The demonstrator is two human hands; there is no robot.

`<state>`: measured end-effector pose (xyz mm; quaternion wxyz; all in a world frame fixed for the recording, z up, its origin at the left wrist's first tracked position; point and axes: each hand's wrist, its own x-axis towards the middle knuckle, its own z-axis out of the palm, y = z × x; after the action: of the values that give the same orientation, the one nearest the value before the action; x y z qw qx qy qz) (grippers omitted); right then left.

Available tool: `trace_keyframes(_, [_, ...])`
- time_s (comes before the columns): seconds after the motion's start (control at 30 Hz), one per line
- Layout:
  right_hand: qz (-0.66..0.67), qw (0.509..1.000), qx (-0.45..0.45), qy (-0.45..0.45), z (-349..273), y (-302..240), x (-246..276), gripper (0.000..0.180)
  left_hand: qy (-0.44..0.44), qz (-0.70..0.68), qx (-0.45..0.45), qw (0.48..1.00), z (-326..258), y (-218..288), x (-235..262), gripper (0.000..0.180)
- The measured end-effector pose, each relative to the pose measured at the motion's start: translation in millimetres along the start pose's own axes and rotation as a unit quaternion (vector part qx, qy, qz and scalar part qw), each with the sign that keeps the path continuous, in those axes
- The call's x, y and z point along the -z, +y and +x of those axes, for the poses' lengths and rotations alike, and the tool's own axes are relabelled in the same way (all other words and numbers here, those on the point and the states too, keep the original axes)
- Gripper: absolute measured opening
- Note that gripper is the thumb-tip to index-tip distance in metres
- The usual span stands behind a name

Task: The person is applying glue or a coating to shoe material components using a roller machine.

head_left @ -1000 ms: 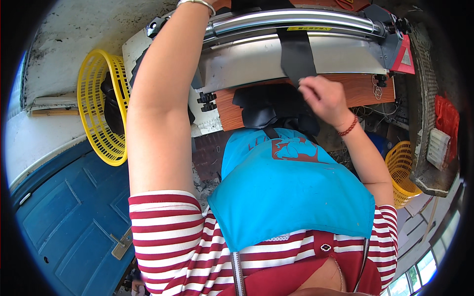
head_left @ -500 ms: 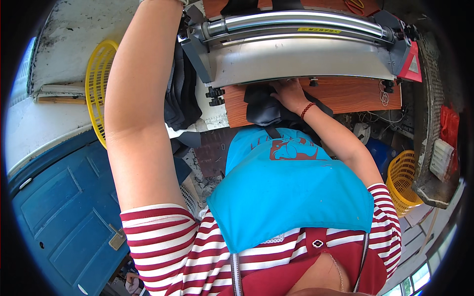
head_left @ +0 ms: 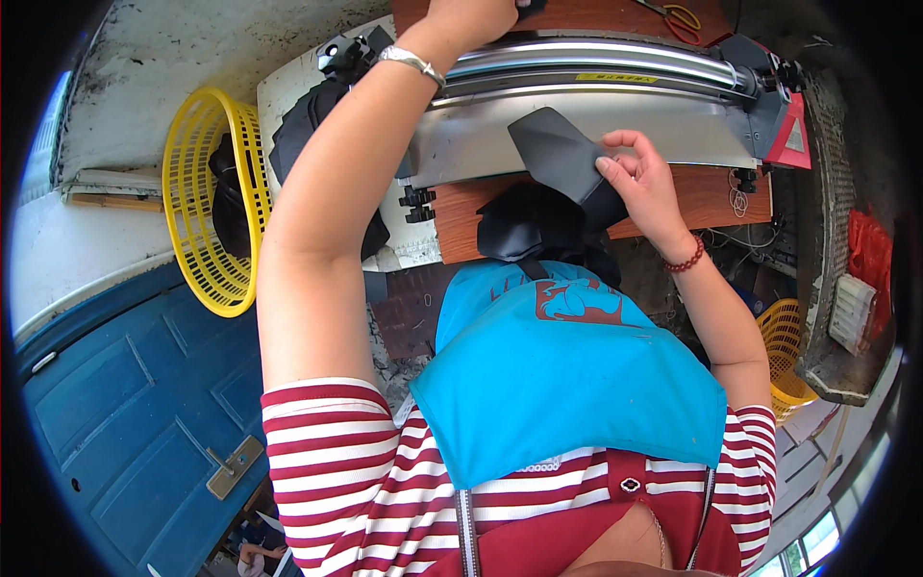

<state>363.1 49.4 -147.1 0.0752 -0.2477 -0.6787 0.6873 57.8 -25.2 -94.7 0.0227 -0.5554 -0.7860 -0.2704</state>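
My right hand (head_left: 639, 183) pinches a flat, dark grey sheet piece (head_left: 556, 149) between thumb and fingers. The piece is tilted over the front edge of a roller machine's metal plate (head_left: 461, 144). Below it, a pile of black sheet pieces (head_left: 524, 226) lies at the front of the wooden board, against my blue apron. My left hand (head_left: 471, 21) reaches across to the far side of the steel roller (head_left: 606, 58). A dark piece (head_left: 531, 8) shows at its fingertips; the top edge of the picture cuts off the fingers, so their grip is hidden.
A yellow basket (head_left: 183, 207) with black pieces inside stands at the left. More black pieces (head_left: 298, 125) lie beside my left forearm. Scissors with orange handles (head_left: 685, 24) rest behind the roller. At the right are another yellow basket (head_left: 784, 351) and a worn ledge (head_left: 827, 327).
My right hand has risen from the black pile, lifting a dark grey piece. My left hand has come into view and moved right, behind the roller. The left basket shows more fully.
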Motion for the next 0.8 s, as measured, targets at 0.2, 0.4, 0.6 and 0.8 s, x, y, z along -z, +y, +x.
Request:
trace_keyframes(0.2, [0.013, 1.0, -0.014, 0.019, 43.1, -23.0, -0.7, 0.023, -0.239, -0.025, 0.146, 0.96, 3.0, -12.5, -32.5, 0.035])
trace_keyframes(0.4, [-0.278, 0.956, 0.066, 0.067, 55.0, -23.7, 18.8, 0.021, -0.278, -0.147, 0.282, 0.907, 14.5, -15.7, -29.0, 0.03])
trace_keyframes(0.6, [-0.42, 0.838, 0.332, 0.102, -0.5, -6.9, 12.6, 0.021, -0.086, -0.324, 0.393, 0.856, 29.5, -17.4, 3.7, 0.012])
trace_keyframes(0.8, [-0.485, 0.853, 0.179, -0.076, -10.6, 102.8, -41.0, 0.039, 0.022, -0.329, 0.372, 0.868, 57.5, 8.3, 54.0, 0.007])
